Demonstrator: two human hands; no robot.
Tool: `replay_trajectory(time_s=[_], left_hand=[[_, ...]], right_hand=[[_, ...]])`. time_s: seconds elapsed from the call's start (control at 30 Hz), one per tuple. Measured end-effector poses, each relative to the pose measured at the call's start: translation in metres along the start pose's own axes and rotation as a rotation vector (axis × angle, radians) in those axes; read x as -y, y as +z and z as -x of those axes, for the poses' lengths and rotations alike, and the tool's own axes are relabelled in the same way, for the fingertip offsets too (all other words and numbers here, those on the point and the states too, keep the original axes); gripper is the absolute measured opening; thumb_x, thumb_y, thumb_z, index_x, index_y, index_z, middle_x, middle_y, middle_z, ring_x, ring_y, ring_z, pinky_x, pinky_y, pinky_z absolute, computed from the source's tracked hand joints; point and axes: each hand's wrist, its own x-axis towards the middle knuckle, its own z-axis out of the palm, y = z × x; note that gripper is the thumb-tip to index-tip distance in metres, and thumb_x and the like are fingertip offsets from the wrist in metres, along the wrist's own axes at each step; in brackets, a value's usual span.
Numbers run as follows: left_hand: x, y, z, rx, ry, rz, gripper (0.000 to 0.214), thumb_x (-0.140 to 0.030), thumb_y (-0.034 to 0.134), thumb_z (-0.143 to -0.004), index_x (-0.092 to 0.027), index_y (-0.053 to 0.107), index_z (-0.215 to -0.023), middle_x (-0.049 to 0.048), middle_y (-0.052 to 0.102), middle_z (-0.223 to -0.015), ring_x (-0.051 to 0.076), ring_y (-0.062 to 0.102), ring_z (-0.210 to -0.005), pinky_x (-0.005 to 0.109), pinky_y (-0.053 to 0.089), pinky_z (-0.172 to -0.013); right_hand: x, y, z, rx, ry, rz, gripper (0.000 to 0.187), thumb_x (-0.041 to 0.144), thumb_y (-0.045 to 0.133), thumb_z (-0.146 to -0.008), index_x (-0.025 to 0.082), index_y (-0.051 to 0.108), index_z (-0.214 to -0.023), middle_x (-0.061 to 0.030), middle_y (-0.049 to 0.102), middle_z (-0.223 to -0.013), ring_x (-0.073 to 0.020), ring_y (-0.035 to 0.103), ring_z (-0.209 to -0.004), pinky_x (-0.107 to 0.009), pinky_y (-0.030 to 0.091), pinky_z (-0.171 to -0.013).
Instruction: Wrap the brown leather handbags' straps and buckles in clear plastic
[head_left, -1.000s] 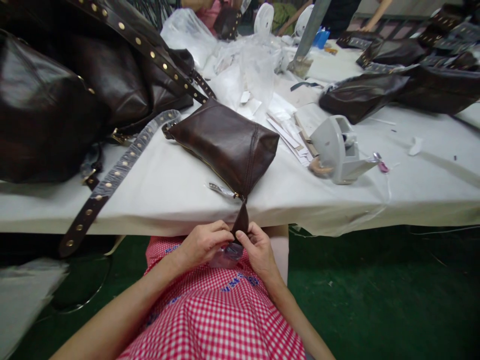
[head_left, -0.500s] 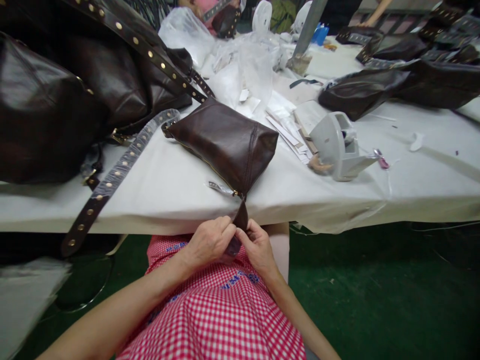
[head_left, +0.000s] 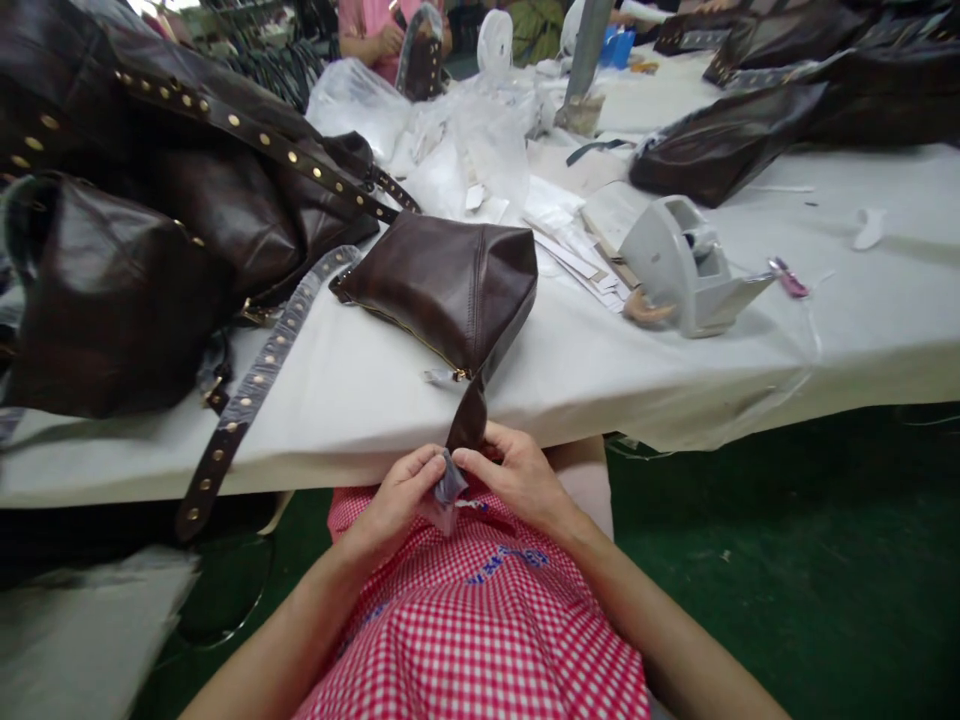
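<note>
A small dark brown leather bag lies at the near edge of the white table. Its leather pull tab hangs down over the edge. My left hand and my right hand meet just below the table, above my red checked lap. Both pinch the tab's lower end, which is wrapped in a bit of clear plastic film. A wrapped zipper pull sticks out beside the bag's corner.
Large brown studded bags pile up at the left, a plastic-wrapped studded strap hanging off the edge. A grey tape dispenser, paper tags and plastic bags lie behind. More bags sit far right. Another person's hands work opposite.
The view has shifted, so the bag sits higher and left. My hands moved slightly up toward the table edge, still pinching the tab, and the plastic film shows between my fingers again.
</note>
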Motion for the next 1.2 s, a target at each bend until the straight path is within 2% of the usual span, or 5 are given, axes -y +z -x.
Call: replay_trajectory(time_s=[0.17,0.33,0.67,0.9,1.2], left_hand=[[-0.012,0.0,-0.007,0.151,-0.196,0.362,0.033,-0.039,0.075,-0.073,-0.015,0.053,-0.076,-0.0042,0.049,-0.055,0.007,0.043,-0.044,0.02,0.04,-0.047],[-0.009,0.004,-0.012,0.172,-0.307,0.454,0.025,-0.028,0.076,-0.073,-0.012,0.056,-0.076,-0.003,0.05,-0.057,0.005,0.045,-0.047,0.017,0.04,-0.049],[0.0,0.019,-0.008,-0.058,-0.056,0.146,0.035,-0.043,0.074,-0.073,-0.014,0.057,-0.081,-0.0048,0.051,-0.062,0.005,0.045,-0.046,0.016,0.039,-0.044],[0.003,0.022,-0.005,-0.076,-0.003,-0.038,0.032,-0.045,0.065,-0.08,-0.016,0.055,-0.087,-0.0046,0.05,-0.065,0.007,0.044,-0.051,0.017,0.037,-0.047],[0.009,0.025,-0.007,-0.09,0.016,-0.008,0.033,-0.045,0.066,-0.078,-0.015,0.058,-0.089,-0.0028,0.053,-0.072,0.009,0.046,-0.06,0.019,0.038,-0.057]], right_hand=[[0.005,-0.01,0.016,-0.009,-0.027,0.021,0.027,0.037,0.049,-0.092,0.019,0.065,-0.08,-0.0002,0.067,-0.072,-0.0138,0.063,-0.064,-0.026,0.052,-0.063],[-0.002,-0.005,0.034,-0.164,-0.248,0.191,0.006,0.02,0.061,-0.084,0.02,0.066,-0.08,-0.0005,0.066,-0.078,-0.014,0.062,-0.072,-0.025,0.048,-0.069],[-0.013,0.006,0.037,-0.259,-0.192,0.187,0.007,0.017,0.065,-0.08,0.02,0.065,-0.074,0.001,0.06,-0.075,-0.0135,0.058,-0.071,-0.024,0.045,-0.067],[-0.028,0.008,0.044,-0.297,-0.232,0.218,0.011,0.018,0.058,-0.084,0.021,0.058,-0.073,-0.0015,0.059,-0.078,-0.0157,0.056,-0.075,-0.027,0.045,-0.07],[-0.04,0.004,0.041,-0.326,-0.355,0.322,0.013,0.014,0.054,-0.083,0.021,0.053,-0.073,-0.0005,0.057,-0.073,-0.0145,0.055,-0.068,-0.027,0.044,-0.065]])
